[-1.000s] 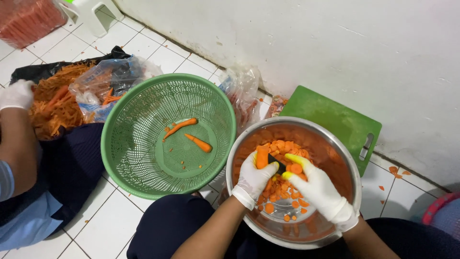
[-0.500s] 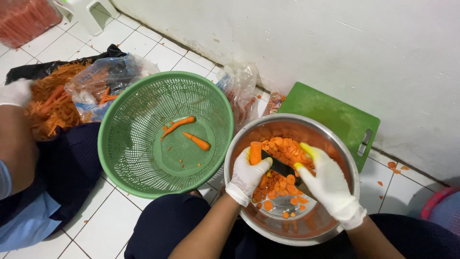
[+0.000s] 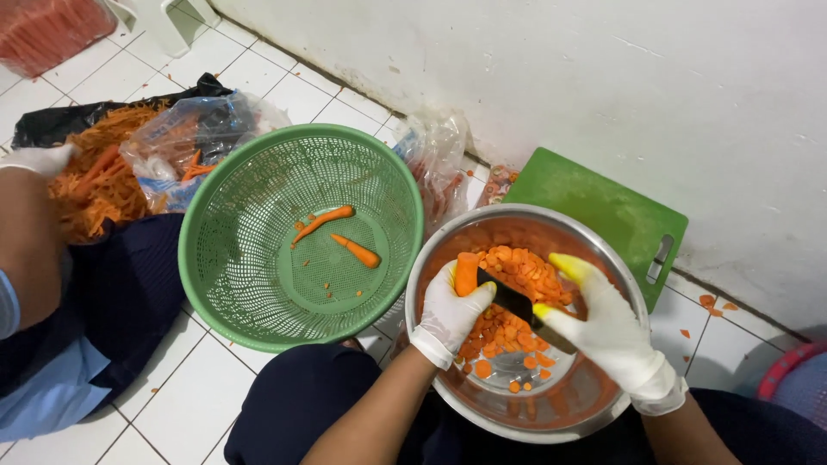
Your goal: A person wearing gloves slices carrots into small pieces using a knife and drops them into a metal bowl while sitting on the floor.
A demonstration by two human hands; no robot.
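Observation:
My left hand, in a white glove, grips a short carrot piece upright over a steel bowl. My right hand, gloved too with yellow-stained fingertips, holds a dark knife whose blade meets the carrot. Orange carrot slices lie heaped in the bowl beneath both hands. The bowl rests on my lap.
A green plastic colander with two thin carrots sits left of the bowl. A green cutting board leans by the white wall. Another person's gloved hand works at carrot peelings on a black bag, beside plastic bags.
My hands rose a little over the bowl and the knife came against the carrot piece; the view shifted slightly. The other person's hand stayed by the peelings.

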